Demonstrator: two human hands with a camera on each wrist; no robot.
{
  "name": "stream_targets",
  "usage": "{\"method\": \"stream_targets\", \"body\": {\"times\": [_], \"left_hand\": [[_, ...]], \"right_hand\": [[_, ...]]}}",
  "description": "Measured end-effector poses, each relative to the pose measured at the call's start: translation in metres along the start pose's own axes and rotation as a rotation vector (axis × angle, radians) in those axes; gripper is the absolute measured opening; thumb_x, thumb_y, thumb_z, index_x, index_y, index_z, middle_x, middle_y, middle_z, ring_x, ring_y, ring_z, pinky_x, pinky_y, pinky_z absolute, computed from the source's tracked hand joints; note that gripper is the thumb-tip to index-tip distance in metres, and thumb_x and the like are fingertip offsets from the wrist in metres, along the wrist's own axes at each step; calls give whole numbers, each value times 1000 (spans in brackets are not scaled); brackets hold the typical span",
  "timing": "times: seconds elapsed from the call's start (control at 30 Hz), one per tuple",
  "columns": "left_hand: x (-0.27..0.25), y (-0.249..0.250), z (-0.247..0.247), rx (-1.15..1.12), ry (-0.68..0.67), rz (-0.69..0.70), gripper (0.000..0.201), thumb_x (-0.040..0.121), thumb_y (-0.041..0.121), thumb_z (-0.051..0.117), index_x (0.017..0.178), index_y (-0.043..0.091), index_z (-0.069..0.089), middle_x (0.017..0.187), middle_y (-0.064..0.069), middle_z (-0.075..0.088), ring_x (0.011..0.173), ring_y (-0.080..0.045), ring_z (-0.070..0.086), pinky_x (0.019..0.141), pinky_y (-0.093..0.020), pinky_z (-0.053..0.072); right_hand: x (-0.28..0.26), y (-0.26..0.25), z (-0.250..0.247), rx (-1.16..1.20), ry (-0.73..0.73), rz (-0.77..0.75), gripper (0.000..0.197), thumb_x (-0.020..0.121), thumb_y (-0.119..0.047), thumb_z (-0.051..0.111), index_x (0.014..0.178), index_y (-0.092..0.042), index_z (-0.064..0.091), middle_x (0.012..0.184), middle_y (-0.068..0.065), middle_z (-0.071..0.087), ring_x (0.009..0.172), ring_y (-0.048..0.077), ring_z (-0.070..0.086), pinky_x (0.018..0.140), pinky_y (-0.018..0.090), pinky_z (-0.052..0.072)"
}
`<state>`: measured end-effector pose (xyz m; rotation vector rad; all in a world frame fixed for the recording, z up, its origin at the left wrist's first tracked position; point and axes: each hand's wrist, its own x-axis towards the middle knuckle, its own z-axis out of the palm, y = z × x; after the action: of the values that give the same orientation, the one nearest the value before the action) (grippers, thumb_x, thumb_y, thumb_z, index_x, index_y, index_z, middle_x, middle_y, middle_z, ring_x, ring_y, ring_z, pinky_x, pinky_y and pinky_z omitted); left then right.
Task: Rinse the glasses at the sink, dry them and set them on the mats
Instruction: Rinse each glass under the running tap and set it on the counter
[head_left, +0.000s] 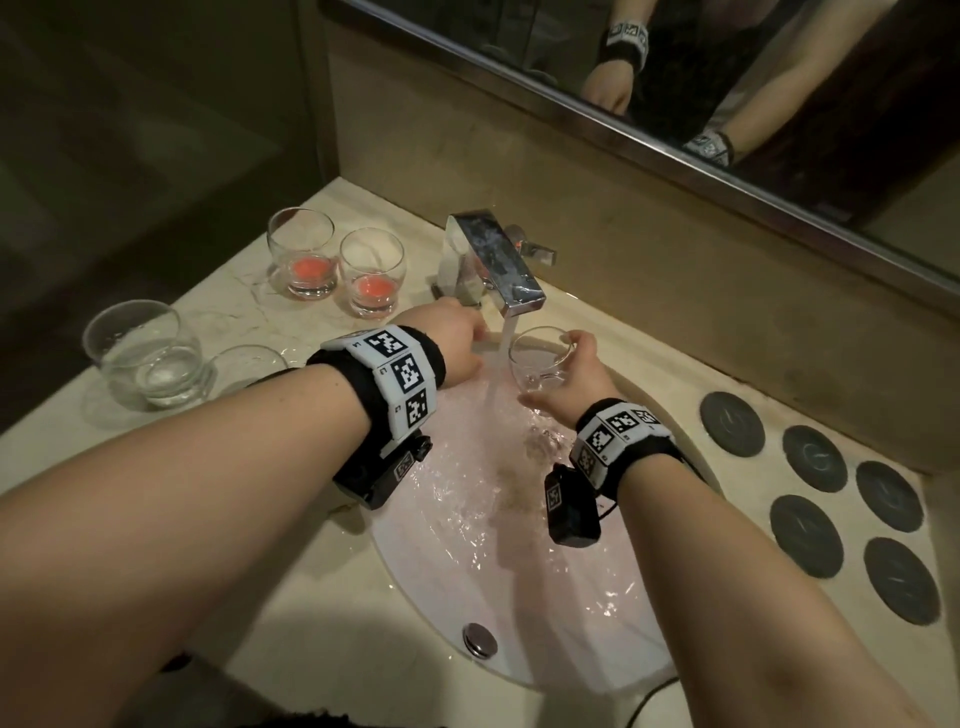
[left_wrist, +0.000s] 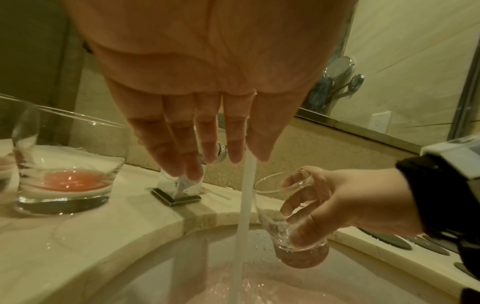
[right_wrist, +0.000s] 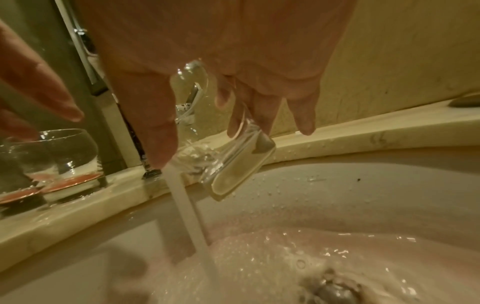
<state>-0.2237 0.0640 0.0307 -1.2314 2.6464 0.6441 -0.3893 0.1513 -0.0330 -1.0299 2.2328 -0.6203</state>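
One glass was held in the right hand over the sink, thumb on one wall and fingers curled round the other, just right of the water stream from the tap. Its long axis stood near upright, tipped a little, mouth up and toward the stream, base down. The left hand hovered on the stream's other side, fingers straight and holding nothing, the farther grip from the glass. Four more glasses stood on the worktop at left: two with red dregs, two clear. Six dark mats lay at right. Judged next: tilting the mouth into the stream.
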Motion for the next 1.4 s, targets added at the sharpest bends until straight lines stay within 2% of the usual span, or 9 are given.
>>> {"method": "stream_targets", "body": {"times": [0.17,0.27,0.37,0.53,0.77,0.97,1.03,1.23,1.4], "left_hand": [[-1,-6,-1,19,6,-20,40,91,34,53,129,21,51,135,-6,44,116,-25,51,93,-33,41],[0,-9,0,30,12,-15,37,93,32,52,128,21,52,135,-5,44,117,-24,50,93,-33,40],[0,-11,0,33,19,-15,36,93,33,52,127,21,52,134,-5,45,116,-24,50,92,-33,41],[-1,-9,2,34,9,-11,36,93,33,51,127,21,52,136,-5,43,117,-24,50,96,-35,42],[-2,-10,0,31,16,-5,34,92,32,51,125,21,54,134,-5,45,114,-24,51,92,-34,42],[-5,-8,1,23,17,2,35,92,32,52,125,22,54,132,-5,45,112,-24,52,89,-32,42],[-6,-7,0,17,11,10,35,91,32,53,125,23,54,132,-5,45,112,-24,53,87,-31,41],[-10,-6,-2,9,17,19,34,93,30,51,126,22,53,133,-6,43,113,-26,52,93,-34,43],[-15,-2,-3,4,18,25,34,93,28,52,126,21,54,133,-6,44,112,-25,53,90,-32,43]], "right_hand": [[11,-4,15,-15,-21,-44,96,66,-21,85,138,-20,21,134,9,47,112,24,55,94,41,50],[15,-6,20,-4,-24,-52,97,62,-22,86,135,-23,22,130,8,50,111,25,55,93,44,51],[17,-8,22,7,-40,-49,97,61,-23,86,133,-24,21,126,7,53,108,24,57,90,44,53],[15,-10,20,15,-33,-53,97,64,-21,86,137,-21,21,135,9,47,118,27,51,99,43,46],[11,-10,18,28,-40,-67,96,66,-20,85,138,-18,22,133,8,47,118,26,51,97,38,45],[8,-7,18,2,-13,-87,98,61,-20,87,138,-20,25,133,6,45,118,25,49,100,43,46],[6,-7,14,-66,9,-104,98,59,-22,88,138,-21,28,131,6,45,118,25,48,101,43,44],[-9,-4,-3,-405,14,-124,91,67,-34,81,140,-30,28,131,8,44,121,29,44,100,38,41],[-22,-6,-14,-961,-32,-163,88,70,-41,73,142,-33,23,132,9,40,122,32,43,112,58,20]]}}
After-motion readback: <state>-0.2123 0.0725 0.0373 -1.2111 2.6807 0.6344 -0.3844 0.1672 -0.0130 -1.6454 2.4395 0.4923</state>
